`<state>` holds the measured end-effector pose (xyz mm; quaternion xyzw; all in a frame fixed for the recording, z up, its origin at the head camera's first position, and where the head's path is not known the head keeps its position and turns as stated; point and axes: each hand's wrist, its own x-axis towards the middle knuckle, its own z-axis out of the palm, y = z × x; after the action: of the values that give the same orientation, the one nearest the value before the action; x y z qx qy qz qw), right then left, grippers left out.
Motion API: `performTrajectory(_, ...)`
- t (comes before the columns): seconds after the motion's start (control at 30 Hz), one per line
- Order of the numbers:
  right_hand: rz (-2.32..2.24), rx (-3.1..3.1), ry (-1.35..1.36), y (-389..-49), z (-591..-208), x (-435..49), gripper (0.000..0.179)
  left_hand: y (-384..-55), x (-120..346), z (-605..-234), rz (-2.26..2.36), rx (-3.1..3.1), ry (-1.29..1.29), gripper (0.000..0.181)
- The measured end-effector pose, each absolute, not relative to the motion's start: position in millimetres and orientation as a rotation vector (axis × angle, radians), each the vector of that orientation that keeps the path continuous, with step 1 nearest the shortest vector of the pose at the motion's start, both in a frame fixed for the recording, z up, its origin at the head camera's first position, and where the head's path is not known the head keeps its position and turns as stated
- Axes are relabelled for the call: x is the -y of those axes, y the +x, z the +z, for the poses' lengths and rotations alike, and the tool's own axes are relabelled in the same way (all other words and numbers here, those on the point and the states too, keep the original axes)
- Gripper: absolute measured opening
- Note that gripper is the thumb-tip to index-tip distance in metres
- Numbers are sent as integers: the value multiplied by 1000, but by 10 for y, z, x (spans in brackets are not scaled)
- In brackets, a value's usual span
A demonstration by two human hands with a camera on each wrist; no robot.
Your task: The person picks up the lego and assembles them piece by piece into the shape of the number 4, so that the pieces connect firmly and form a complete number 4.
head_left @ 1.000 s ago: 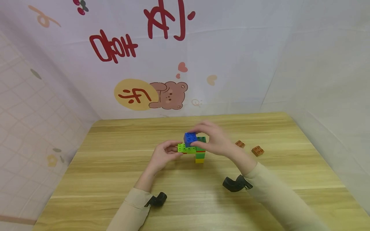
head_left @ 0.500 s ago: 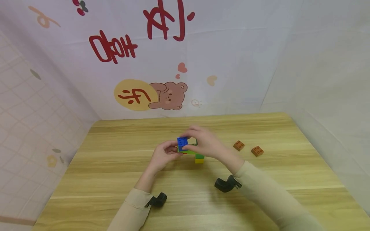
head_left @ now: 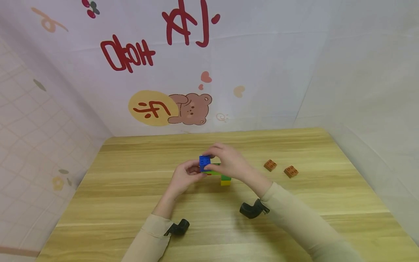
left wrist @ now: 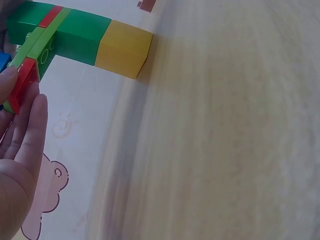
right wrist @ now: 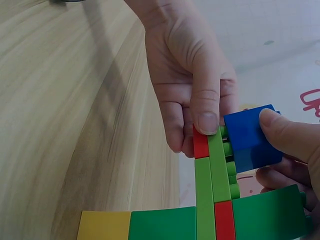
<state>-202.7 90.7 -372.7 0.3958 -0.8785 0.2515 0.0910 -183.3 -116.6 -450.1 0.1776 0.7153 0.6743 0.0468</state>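
Observation:
A structure of toy building bricks stands on the table, its yellow brick [head_left: 225, 183] at the bottom and a green brick [left wrist: 82, 37] above that. From this column a light green brick [right wrist: 217, 165] juts toward my left hand [head_left: 183, 178], with a red brick [right wrist: 201, 145] under its end. My left thumb and fingers pinch that end. My right hand [head_left: 230, 162] pinches a blue brick [right wrist: 252, 137] over the light green studs; it sits slightly tilted, with studs showing beneath. A top green brick [right wrist: 267, 212] is hidden behind my right hand in the head view.
Two orange-brown bricks [head_left: 270, 165] [head_left: 291, 171] lie on the wooden table [head_left: 209, 233], to the right of the structure. A white printed cloth [head_left: 262, 65] hangs behind the table and along its sides. Black wrist-camera mounts [head_left: 252, 210] sit at both sleeves.
My right hand has carried the blue brick left and onto the light green brick's outer end, then nearly stopped. My left hand has stayed in place, still holding the structure.

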Motion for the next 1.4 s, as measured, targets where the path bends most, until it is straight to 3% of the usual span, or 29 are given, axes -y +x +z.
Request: performTrajectory(1.4,707,2491,1246,-2031,-3742,-1004,33,-1825,1124,-4493,2060,-2233,583,39)
